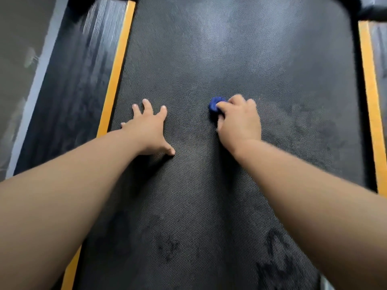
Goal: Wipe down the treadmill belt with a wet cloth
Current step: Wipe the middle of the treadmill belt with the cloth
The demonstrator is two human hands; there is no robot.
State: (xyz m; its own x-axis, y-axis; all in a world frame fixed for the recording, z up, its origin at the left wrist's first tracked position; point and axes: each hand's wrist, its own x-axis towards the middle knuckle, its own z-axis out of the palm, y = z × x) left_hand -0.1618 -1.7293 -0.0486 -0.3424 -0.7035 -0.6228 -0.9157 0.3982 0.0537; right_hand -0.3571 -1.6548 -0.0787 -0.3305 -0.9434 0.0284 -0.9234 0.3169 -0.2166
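- Here, the right grip [238,120] curls round a blue cloth [215,104] at mid-width of the treadmill belt [230,49].
- Meanwhile the left grip [148,130] lies flat, fingers spread, on the belt's left part.

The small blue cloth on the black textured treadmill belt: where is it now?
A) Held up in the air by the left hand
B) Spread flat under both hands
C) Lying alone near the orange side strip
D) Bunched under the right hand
D: the small blue cloth is bunched in the curled fingers of the right hand, while the left hand lies flat on the black textured treadmill belt.
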